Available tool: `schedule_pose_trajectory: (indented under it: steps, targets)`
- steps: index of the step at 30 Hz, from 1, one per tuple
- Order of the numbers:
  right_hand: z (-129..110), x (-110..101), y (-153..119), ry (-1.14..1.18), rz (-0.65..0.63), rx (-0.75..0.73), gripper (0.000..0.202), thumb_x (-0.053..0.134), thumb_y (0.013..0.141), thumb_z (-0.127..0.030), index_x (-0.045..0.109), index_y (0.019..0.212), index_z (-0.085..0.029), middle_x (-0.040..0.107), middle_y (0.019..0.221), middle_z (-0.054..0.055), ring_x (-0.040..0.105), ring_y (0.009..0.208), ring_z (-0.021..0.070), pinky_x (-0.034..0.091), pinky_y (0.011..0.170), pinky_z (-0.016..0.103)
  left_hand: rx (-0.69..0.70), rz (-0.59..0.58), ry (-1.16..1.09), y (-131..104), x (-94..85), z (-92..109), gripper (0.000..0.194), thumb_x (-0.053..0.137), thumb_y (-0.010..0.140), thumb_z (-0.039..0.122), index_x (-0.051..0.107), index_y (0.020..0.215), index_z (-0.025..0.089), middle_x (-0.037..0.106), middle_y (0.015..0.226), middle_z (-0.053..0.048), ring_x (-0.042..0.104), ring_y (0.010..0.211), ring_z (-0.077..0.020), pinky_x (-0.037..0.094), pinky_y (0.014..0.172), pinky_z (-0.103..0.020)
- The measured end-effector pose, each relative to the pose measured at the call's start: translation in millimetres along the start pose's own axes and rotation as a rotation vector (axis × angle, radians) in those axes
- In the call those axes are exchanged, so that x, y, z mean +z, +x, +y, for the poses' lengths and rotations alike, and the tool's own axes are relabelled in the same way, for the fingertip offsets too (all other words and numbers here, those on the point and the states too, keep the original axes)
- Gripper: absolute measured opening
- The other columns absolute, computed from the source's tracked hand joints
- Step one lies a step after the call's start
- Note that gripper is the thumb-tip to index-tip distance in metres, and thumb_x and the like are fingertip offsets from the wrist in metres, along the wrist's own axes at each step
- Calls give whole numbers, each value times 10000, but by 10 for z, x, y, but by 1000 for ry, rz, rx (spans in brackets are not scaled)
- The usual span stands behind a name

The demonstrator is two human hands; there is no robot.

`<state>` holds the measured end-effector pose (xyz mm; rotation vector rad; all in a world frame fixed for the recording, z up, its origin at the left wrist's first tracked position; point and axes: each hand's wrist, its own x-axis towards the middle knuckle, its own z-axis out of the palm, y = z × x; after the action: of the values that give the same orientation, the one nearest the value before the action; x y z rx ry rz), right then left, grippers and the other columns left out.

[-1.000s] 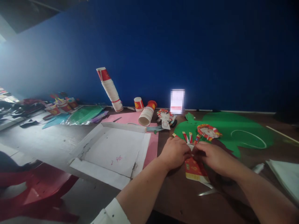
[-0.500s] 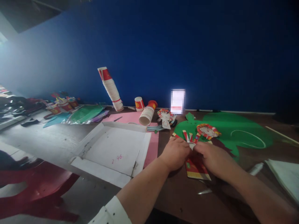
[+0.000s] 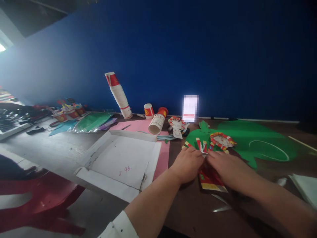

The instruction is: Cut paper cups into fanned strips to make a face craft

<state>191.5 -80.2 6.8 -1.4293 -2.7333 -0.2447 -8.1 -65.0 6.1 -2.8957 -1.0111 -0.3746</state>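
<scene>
A red paper cup piece [image 3: 213,181], with cut strips that fan out at its far side, is between my two hands. My left hand [image 3: 189,163] is closed on its left side, fingers bent over the strips. From the right, my right hand [image 3: 221,165] grips the same piece, its fingertips close to those of my left hand. Just beyond lies a red-and-white ring-shaped paper piece [image 3: 223,140] on green paper [image 3: 262,137]. Another cut cup piece [image 3: 177,127] rests further back to the left.
A white box lid [image 3: 119,162] lies left on pink paper [image 3: 162,160]. Behind stand a leaning cup stack [image 3: 121,99] and a single cup [image 3: 149,111]; more cups [image 3: 156,123] lie sideways. A scissors-like blade [image 3: 221,208] is near the front, white sheets [image 3: 305,188] at right.
The view has shifted slightly. My right hand has flattened a little over the cup piece, and both hands remain on it.
</scene>
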Motion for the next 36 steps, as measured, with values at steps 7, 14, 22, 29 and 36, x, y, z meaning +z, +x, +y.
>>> schedule_pose_trajectory:
  steps: [7,14,22,29,36]
  targets:
    - [-26,-33,-110,2,81,8,277,484,831,10,624,766,-220,666,826,49,616,781,218,389,653,322,2,22,-11,-12,33,-25,191,517,978,262,674,895,192,663,1002,-48,546,1005,-221,415,863,-370]
    - [11,-60,-79,57,29,51,274,473,856,-20,625,753,-224,655,847,52,616,820,226,389,658,324,-47,1,-60,0,-2,-16,197,559,967,334,686,906,196,680,1006,-36,560,1019,-215,419,876,-366]
    - [14,2,-73,181,38,56,242,482,865,-42,648,851,-218,691,931,60,640,880,227,438,745,338,-60,2,-23,44,19,51,197,515,962,287,666,942,162,675,1056,-68,560,1030,-232,422,955,-386]
    - [-21,-5,-78,161,30,45,239,465,869,-31,636,857,-197,684,923,77,628,874,242,450,741,352,-77,1,-35,31,11,35,202,509,960,289,666,933,164,670,1049,-70,552,1051,-238,417,975,-389]
    - [-85,38,-75,64,141,0,244,452,842,-13,613,808,-193,672,857,95,598,807,251,465,719,368,-66,1,4,25,11,40,222,490,972,253,684,929,154,681,1021,-81,558,1029,-240,387,996,-395]
